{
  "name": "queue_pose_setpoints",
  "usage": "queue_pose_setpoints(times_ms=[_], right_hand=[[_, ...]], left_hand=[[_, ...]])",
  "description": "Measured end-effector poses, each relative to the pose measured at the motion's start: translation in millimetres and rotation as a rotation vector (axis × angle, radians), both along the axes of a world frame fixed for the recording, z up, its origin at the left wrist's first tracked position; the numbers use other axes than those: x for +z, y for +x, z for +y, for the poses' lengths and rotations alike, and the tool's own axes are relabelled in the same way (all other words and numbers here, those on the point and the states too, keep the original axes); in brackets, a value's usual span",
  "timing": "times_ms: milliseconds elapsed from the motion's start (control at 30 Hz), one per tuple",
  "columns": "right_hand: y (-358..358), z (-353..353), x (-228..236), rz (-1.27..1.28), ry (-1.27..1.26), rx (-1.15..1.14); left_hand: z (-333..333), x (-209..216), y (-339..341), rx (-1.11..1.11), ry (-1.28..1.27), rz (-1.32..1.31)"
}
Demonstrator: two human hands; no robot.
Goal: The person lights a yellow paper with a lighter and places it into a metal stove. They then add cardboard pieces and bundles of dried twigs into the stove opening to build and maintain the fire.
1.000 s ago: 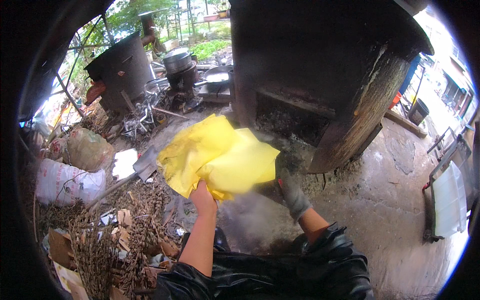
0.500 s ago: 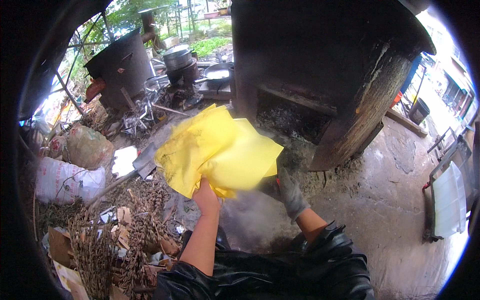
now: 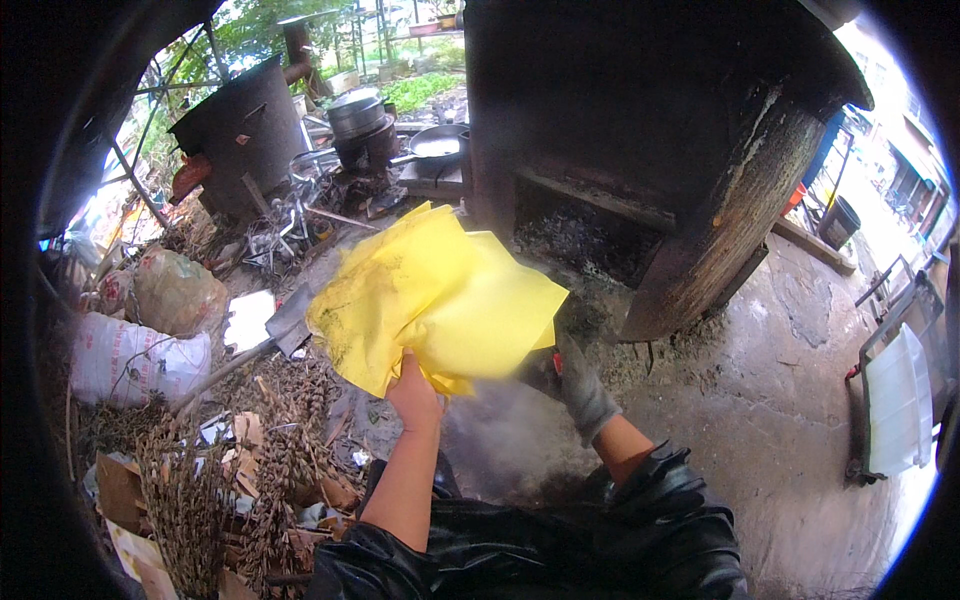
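Observation:
A crumpled bundle of bright yellow paper sheets [image 3: 440,295] is held up in front of me, its left side smudged dark. My bare left hand [image 3: 412,392] is closed on its lower edge. By the bundle's lower right corner is my right hand [image 3: 584,390] in a grey work glove. Its fingers look curled around something with a small red part, mostly hidden behind the paper and in shadow. Past the paper stands a big blackened stove [image 3: 600,120] with a low, sooty opening [image 3: 580,240]. Pale haze like smoke hangs below the sheets.
Dry stalks [image 3: 185,500] and cardboard scraps [image 3: 120,490] lie at lower left, with a white sack [image 3: 140,360] and a shovel blade [image 3: 290,322] beyond. A pot [image 3: 356,115] and a frying pan [image 3: 437,145] sit at the back. A cart with a white bin [image 3: 897,400] is at right.
The yellow paper has shifted very slightly, its top edge a little higher. Both hands stay in nearly the same place and keep their grip.

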State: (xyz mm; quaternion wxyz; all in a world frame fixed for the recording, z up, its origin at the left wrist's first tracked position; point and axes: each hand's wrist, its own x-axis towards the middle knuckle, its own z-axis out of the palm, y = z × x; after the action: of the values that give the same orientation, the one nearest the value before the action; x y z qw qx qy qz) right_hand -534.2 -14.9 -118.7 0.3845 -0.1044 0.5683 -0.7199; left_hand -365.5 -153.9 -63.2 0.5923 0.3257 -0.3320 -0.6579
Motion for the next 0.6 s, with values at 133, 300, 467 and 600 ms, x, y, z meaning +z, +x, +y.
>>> queue_pose_setpoints(times_ms=[133,300,467,600], right_hand=[[6,2,-2,-0.019,-0.026,-0.121],[-13,-2,-44,0.407,0.009,-0.003],[-26,8,-74,0.656,0.166,0.119],[-19,9,-68,0.845,0.197,0.075]], left_hand=[[1,1,0,-0.013,0.014,-0.023],[3,2,0,-0.007,0.018,-0.036],[4,1,-1,0.004,0.048,-0.013],[0,-9,-3,0.032,-0.025,-0.009]])
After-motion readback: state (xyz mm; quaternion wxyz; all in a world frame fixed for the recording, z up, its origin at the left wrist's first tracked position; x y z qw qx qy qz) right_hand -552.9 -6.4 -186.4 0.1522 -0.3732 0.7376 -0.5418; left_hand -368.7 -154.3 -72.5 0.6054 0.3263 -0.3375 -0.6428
